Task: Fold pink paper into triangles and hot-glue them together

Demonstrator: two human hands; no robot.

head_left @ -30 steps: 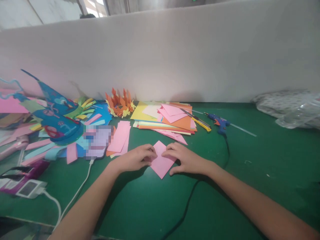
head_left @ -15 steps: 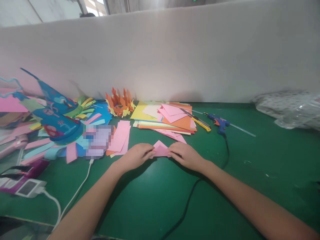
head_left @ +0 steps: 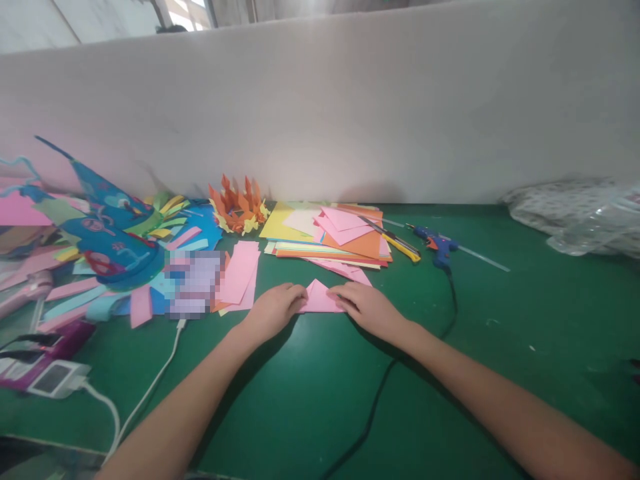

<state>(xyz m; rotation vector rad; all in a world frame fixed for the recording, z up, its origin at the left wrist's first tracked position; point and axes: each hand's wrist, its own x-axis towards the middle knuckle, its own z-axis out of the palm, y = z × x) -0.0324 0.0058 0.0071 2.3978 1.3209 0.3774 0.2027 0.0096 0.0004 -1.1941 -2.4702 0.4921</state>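
A folded piece of pink paper [head_left: 318, 302] lies on the green table [head_left: 310, 400], its peak pointing away from me. My left hand [head_left: 278, 309] is closed on the paper's left end, fingertips pressed together. Across from it, my right hand [head_left: 371, 308] grips the right side, with its fingers bent onto the upper fold. Just behind the hands are a stack of coloured paper [head_left: 295, 230] and loose pink sheets [head_left: 237, 275]. A yellow utility knife [head_left: 400, 245] rests against the stack's right side.
A blue glue gun [head_left: 437, 245] lies right of the stack, its black cable running under my right arm. On the left are an orange paper crown [head_left: 240, 207], blue cone hats [head_left: 117, 247], a blurred-out device [head_left: 195, 283] and white charging cables [head_left: 155, 383]. A clear plastic bottle [head_left: 597, 223] lies far right.
The pink paper now lies flatter, with a straight lower edge. My right fingers have shifted slightly left and up over its fold; the left hand has barely moved.
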